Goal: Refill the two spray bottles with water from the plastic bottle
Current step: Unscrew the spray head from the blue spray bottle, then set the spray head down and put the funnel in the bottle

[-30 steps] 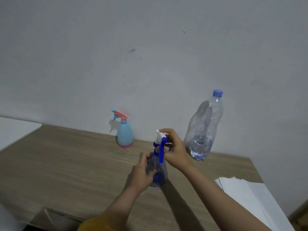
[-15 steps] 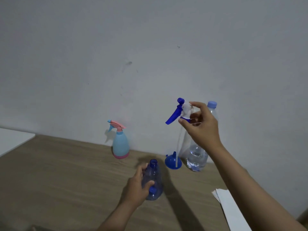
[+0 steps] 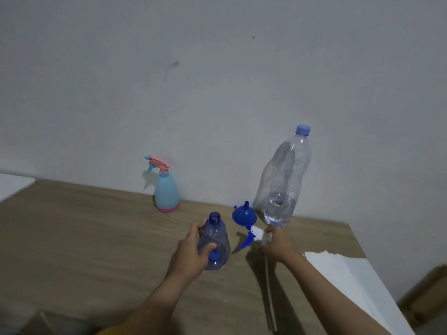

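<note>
A clear blue spray bottle [image 3: 216,240] stands on the wooden table [image 3: 84,238] with its neck open. My left hand [image 3: 192,252] grips its body from the left. My right hand [image 3: 278,245] holds the removed white and blue spray head [image 3: 252,235] low over the table, its dip tube [image 3: 269,291] trailing toward me. A blue funnel [image 3: 244,215] lies upside down just behind. The large plastic water bottle [image 3: 284,180], capped and partly filled, stands at the back right. A light blue and pink spray bottle [image 3: 165,189] stands by the wall with its head on.
White paper sheets [image 3: 358,284] lie on the table's right corner. A white surface [image 3: 14,184] abuts the table at the far left. A grey wall runs right behind the bottles. A brown box [image 3: 428,293] sits lower right, beyond the table edge.
My right hand has lifted the spray head out of the blue bottle and brought it down to the table on the right. My left hand has kept hold of the bottle.
</note>
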`<state>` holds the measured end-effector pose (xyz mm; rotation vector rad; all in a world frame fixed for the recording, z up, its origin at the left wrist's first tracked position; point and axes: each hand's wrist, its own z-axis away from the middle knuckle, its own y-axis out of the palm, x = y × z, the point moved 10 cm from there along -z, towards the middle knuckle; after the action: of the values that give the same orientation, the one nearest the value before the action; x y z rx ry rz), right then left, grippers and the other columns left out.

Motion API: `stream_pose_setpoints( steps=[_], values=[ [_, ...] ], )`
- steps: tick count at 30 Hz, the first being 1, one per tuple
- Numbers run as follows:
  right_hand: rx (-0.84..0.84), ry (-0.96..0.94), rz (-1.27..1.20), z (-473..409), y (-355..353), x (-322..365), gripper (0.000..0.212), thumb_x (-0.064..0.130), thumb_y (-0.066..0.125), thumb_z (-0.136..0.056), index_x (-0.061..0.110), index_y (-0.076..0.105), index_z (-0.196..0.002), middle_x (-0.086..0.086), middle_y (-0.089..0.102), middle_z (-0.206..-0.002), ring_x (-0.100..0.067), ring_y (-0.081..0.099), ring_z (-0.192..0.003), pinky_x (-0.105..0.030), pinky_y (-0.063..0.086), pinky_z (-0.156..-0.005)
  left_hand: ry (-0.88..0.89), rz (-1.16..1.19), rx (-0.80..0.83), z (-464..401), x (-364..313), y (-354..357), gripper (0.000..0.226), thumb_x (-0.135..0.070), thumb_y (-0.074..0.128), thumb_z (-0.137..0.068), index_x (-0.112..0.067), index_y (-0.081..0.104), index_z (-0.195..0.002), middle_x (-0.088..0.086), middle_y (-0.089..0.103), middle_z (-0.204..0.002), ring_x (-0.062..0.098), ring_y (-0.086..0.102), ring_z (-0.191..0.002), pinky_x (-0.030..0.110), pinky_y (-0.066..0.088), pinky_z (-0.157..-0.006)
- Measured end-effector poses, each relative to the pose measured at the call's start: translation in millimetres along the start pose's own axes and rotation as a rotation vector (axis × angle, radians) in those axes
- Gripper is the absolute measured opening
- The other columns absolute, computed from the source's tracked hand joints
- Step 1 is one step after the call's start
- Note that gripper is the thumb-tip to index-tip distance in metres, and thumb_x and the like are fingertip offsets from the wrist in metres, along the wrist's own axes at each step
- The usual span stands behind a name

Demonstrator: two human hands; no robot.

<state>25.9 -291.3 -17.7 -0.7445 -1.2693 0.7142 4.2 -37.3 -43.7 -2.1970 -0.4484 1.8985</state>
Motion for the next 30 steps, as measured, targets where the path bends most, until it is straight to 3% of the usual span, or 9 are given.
stream_pose_setpoints(
  steps=[4, 10, 15, 18, 21, 25, 30],
  values=[
    [0.102, 0.044, -0.008, -2, 31, -18, 0.052, 0.021, 0.073, -0.081, 0.016, 0.050, -0.126, -0.002, 0.057, -0.111, -0.012, 0.050, -0.093, -0.024, 0.045, -0.079, 0.004, 0.000, 0.001, 1, -1, 0, 0.057, -0.037, 0.067, -0.073, -0.057, 0.040, -0.118, -0.023, 0.059, -0.120, 0.005, 0.058, -0.115, 0.045, 0.050, -0.097],
    [0.118, 0.034, 0.055, -12, 36, -23, 0.072, 0.037, 0.073, -0.080, 0.018, 0.039, -0.140, -0.006, 0.057, -0.130, -0.020, 0.055, -0.115, -0.031, 0.046, -0.094, -0.004, 0.022, 0.004, 2, 0, 2, 0.060, -0.025, 0.072, -0.079, -0.062, 0.040, -0.114, -0.020, 0.061, -0.120, 0.002, 0.059, -0.112, 0.040, 0.051, -0.096],
    [-0.114, -0.196, 0.093, -31, 0, 19, 0.052, 0.035, 0.066, -0.085, 0.016, 0.051, -0.131, -0.006, 0.064, -0.109, -0.019, 0.062, -0.091, -0.029, 0.048, -0.075, 0.015, 0.030, -0.006, 2, 3, 2, 0.061, -0.020, 0.071, -0.082, -0.058, 0.040, -0.118, -0.024, 0.060, -0.120, -0.002, 0.057, -0.113, 0.039, 0.050, -0.097],
    [-0.099, -0.336, 0.076, -56, -3, 47, 0.051, 0.023, 0.068, -0.083, 0.017, 0.050, -0.130, -0.007, 0.054, -0.116, -0.020, 0.055, -0.106, -0.026, 0.042, -0.084, 0.022, 0.025, -0.023, 3, 3, 2, 0.057, -0.029, 0.069, -0.080, -0.058, 0.041, -0.120, -0.028, 0.059, -0.118, -0.002, 0.058, -0.111, 0.040, 0.052, -0.095],
    [-0.033, -0.373, 0.183, -87, 3, 64, 0.065, 0.018, 0.071, -0.078, 0.019, 0.043, -0.137, -0.009, 0.046, -0.126, -0.025, 0.046, -0.117, -0.033, 0.043, -0.093, 0.047, 0.013, -0.042, 5, 2, 0, 0.056, -0.042, 0.066, -0.077, -0.053, 0.040, -0.126, -0.021, 0.060, -0.120, 0.003, 0.058, -0.112, 0.042, 0.052, -0.094],
    [0.158, -0.340, 0.439, -124, 23, 77, 0.077, 0.014, 0.074, -0.073, 0.024, 0.039, -0.141, -0.009, 0.043, -0.131, -0.029, 0.040, -0.123, -0.040, 0.048, -0.094, 0.079, -0.014, -0.044, 7, 1, 1, 0.057, -0.049, 0.064, -0.078, -0.045, 0.041, -0.130, -0.015, 0.057, -0.125, 0.007, 0.057, -0.115, 0.041, 0.052, -0.095],
    [0.403, -0.333, 0.827, -144, 63, 79, 0.086, 0.021, 0.085, -0.065, 0.027, 0.043, -0.140, -0.006, 0.046, -0.137, -0.030, 0.047, -0.123, -0.040, 0.049, -0.092, 0.114, -0.053, -0.066, 8, -10, -2, 0.056, -0.039, 0.066, -0.081, -0.056, 0.037, -0.126, -0.024, 0.055, -0.124, 0.001, 0.056, -0.114, 0.021, 0.049, -0.092]
  ],
)
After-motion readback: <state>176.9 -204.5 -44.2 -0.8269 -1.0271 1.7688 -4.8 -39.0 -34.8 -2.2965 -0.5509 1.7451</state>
